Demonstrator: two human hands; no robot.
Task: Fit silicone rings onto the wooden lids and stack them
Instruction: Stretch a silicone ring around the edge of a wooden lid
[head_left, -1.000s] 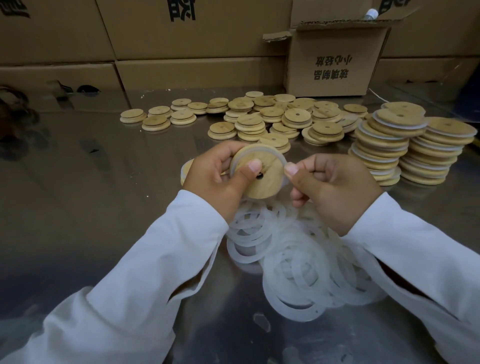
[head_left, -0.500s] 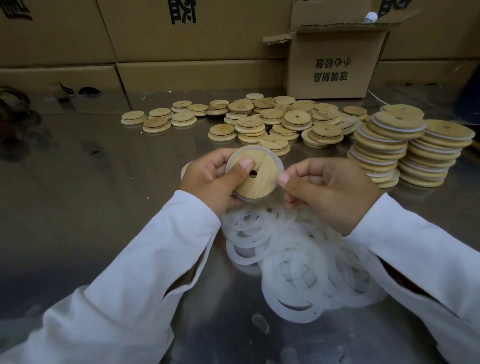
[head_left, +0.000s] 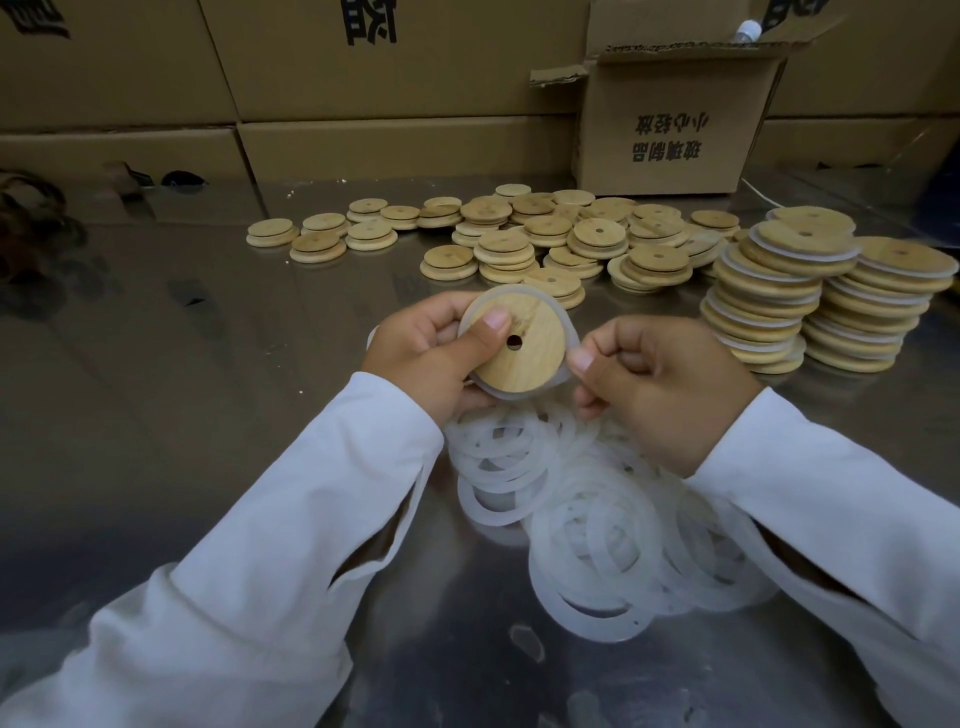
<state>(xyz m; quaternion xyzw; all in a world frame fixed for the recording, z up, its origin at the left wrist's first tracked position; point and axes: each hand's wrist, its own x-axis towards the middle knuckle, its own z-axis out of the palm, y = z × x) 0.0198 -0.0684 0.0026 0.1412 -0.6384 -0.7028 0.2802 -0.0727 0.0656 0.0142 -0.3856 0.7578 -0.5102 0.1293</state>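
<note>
Nearest the camera, 2 white sleeves (head_left: 291, 545) reach forward over the steel counter (head_left: 156, 364). Between the forearms lies a ring pile (head_left: 597, 519), a loose tangle of translucent white silicone rings resting flat on the counter and overlapping one another.

Just above the pile's far edge, both hands hold 1 lid (head_left: 514, 345) up off the counter, tilted with its flat face toward the camera and its small hole showing near the centre. The left hand (head_left: 415, 353) grips the lid from the left, fingers curled behind it and the thumb pressed on the face just beside the hole. A ring (head_left: 571, 332) sits around the lid's rim, showing as a pale band along the top, right and bottom edges. The right hand (head_left: 660, 384) has its fingers curled and pinches that ring at the lid's right edge, thumb tip against it.

Beyond the hands, loose lids (head_left: 519, 239) are spread across the counter, many in low heaps. To the right stand 2 tall stacks (head_left: 769, 296) of lids with white rings between the layers, side by side and leaning slightly. Behind them sits an open box (head_left: 670, 135) with printed characters, and closed cartons (head_left: 389, 67) line the back.
</note>
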